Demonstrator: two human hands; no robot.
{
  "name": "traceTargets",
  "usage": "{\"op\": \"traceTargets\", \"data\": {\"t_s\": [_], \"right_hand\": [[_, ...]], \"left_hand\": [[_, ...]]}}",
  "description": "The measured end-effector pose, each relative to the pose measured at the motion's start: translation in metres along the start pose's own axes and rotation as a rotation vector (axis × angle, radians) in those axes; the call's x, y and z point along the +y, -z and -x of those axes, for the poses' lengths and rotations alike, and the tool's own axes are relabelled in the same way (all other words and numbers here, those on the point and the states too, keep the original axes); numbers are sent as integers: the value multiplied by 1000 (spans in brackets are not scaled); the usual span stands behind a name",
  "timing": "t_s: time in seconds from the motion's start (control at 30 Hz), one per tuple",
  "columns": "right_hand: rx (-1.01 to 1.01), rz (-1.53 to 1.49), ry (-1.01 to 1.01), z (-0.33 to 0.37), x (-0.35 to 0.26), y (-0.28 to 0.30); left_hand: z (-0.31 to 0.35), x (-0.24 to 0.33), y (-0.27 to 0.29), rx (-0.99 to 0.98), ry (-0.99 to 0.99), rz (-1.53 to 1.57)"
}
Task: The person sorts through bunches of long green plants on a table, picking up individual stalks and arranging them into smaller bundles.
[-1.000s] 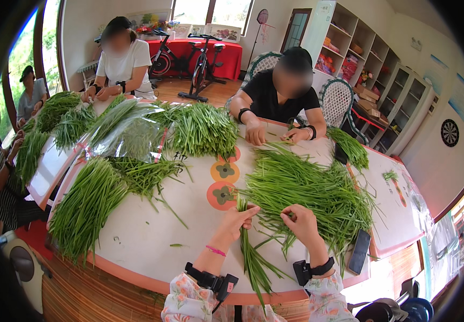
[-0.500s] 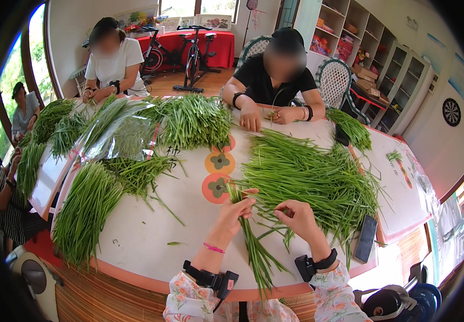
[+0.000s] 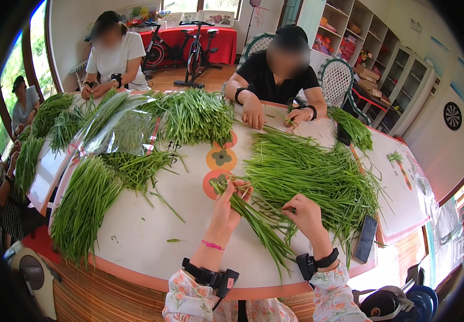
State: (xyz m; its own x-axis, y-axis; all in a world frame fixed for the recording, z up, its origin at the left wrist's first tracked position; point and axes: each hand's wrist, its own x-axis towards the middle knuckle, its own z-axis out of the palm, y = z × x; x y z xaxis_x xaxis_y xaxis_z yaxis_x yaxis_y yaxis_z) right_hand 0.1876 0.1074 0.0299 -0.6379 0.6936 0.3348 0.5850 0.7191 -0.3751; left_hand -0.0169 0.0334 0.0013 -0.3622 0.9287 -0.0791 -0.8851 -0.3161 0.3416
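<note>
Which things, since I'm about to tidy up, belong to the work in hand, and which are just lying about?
Apparently in use:
- bunch of green stalks in the left hand
- large green heap beside the right hand

Apparently just lying about:
- dark phone right of that heap
- exercise bikes behind
- dartboard on the wall

Main chive heap [image 3: 310, 182] lies right of centre on the table [image 3: 146, 241], smartphone [image 3: 365, 239] at its near right corner. Chive bunch [image 3: 260, 222], in the left hand [image 3: 226, 210], is at the heap's near left side. Left pile [image 3: 84, 206] lies before the plastic sheeting [image 3: 127, 134]; far pile [image 3: 197, 115] adjoins that on the right. Exercise bike [image 3: 195, 60] stands behind the table.
</note>
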Motion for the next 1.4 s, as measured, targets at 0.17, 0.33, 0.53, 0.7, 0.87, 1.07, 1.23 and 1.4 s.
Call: {"op": "traceTargets", "data": {"t_s": [0.17, 0.33, 0.53, 0.7, 0.87, 1.07, 1.23, 1.4], "right_hand": [[4, 111, 22, 1, 3, -7], [109, 71, 13, -2, -7, -1], [266, -159, -27, -4, -23, 2], [149, -194, 128, -1, -33, -2], [29, -251, -59, 0, -27, 1], [-184, -274, -179, -4, -18, 13], [-421, -585, -214, 1, -15, 11], [-84, -107, -42, -2, -13, 11]], "left_hand": [[3, 3, -4, 8, 23, -13], [1, 7, 6, -25, 86, -117], [11, 3, -12, -92, 202, -563], [14, -3, -14, -132, 244, -641], [5, -10, 3, -59, 73, -561], [4, -6, -3, 95, 56, -186], [-2, 2, 12, 129, 79, 79], [-1, 7, 11, -4, 257, 1]]}}
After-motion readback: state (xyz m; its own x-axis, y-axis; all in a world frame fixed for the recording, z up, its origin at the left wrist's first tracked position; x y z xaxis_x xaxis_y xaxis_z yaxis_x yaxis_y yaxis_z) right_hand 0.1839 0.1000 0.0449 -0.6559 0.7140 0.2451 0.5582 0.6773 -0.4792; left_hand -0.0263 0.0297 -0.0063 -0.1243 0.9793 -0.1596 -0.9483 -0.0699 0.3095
